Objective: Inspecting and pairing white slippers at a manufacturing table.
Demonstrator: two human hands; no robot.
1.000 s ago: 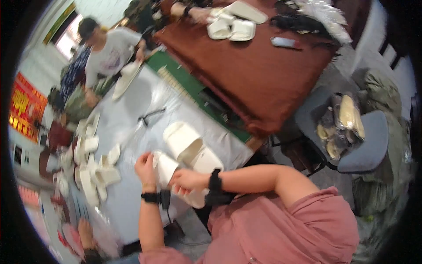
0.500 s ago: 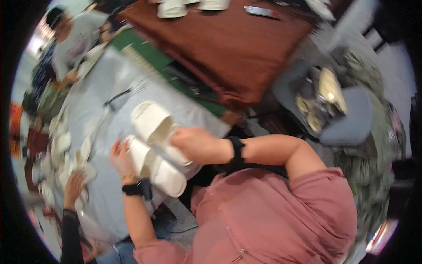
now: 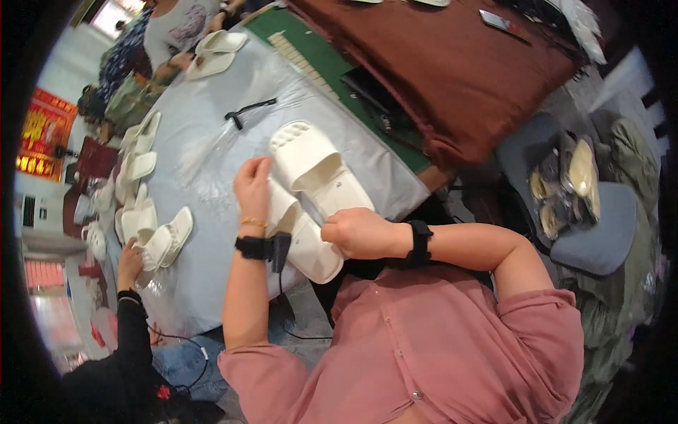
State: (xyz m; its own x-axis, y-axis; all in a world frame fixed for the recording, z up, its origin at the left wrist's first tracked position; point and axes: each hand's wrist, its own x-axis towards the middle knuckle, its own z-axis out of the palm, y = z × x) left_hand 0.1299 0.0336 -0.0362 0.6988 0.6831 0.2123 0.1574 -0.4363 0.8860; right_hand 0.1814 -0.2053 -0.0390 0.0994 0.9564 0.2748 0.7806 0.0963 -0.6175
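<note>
Two white slippers lie side by side at the table's near edge. The farther slipper [image 3: 314,157] shows its wide strap and ridged toe end. The nearer slipper [image 3: 311,247] is partly covered by my hands. My left hand [image 3: 253,185] is closed at its toe end, fingers curled inward, and what they hold is hidden. My right hand [image 3: 359,233] makes a fist over the heel ends, between the two slippers. Whatever that fist grips cannot be made out. Both wrists wear black bands.
Clear plastic and a black strap-like piece [image 3: 248,112] lie on the grey-covered table [image 3: 212,261]. More white slippers [image 3: 169,237] line its left side, where a co-worker's hand [image 3: 130,263] touches one. Another person [image 3: 169,42] handles slippers at the far end. Bagged shoes [image 3: 575,177] rest on a chair at right.
The view has swung left, so the scene shifts rightward. My right hand has moved from the farther slipper's strap toward the heel ends and is now a fist. My left fingers have curled.
</note>
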